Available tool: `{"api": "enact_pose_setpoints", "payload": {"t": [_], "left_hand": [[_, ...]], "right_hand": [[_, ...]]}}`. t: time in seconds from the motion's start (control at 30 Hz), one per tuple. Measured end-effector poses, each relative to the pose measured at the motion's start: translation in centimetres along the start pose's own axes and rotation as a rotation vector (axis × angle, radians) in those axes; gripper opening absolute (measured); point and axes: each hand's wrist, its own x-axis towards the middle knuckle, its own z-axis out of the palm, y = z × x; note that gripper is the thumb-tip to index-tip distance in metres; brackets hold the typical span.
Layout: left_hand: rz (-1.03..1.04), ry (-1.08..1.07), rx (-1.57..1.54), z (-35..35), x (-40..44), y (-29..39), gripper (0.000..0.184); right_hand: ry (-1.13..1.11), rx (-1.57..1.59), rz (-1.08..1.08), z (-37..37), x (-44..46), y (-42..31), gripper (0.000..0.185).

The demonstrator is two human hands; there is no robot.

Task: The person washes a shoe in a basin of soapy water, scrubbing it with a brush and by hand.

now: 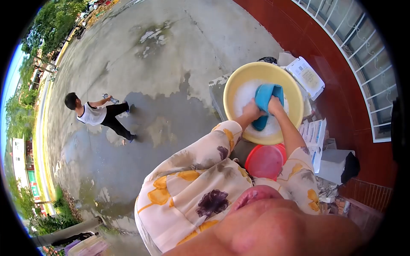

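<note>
A teal slipper (265, 94) is held over soapy water in a large yellow basin (231, 77). Its wide strap end points up and away from me, while its lower end shows between my wrists near the suds. My left hand (253, 110) grips the slipper's left side with bent fingers. On the other side, my right hand (274, 105) is closed at the strap, its fingertips partly hidden by the slipper. White foam (244, 94) covers much of the water around both hands.
Close to my body, a red basin (265, 161) stands below the yellow one. White boxes (306, 76) and a grey-white container (335, 165) line the right side by a red wall (316, 47) and barred window. A person (96, 113) carrying a bottle walks on wet concrete at left.
</note>
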Motion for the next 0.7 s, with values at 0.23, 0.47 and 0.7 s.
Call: {"api": "enact_pose_setpoints", "payload": {"t": [0.23, 0.47, 0.7], "left_hand": [[0.028, -0.034, -0.006, -0.4, 0.0, -0.2, 0.083], [0.034, -0.059, -0.006, -0.1, 0.1, -0.1, 0.086], [0.038, -0.082, -0.029, -0.8, -0.1, 0.0, 0.088]], "right_hand": [[-0.241, 0.108, -0.376, -4.4, -0.9, 1.8, 0.038], [0.066, -0.271, -0.238, -2.3, -2.0, 0.1, 0.026], [0.1, -0.108, -0.19, -1.2, -0.9, 1.6, 0.028]]}}
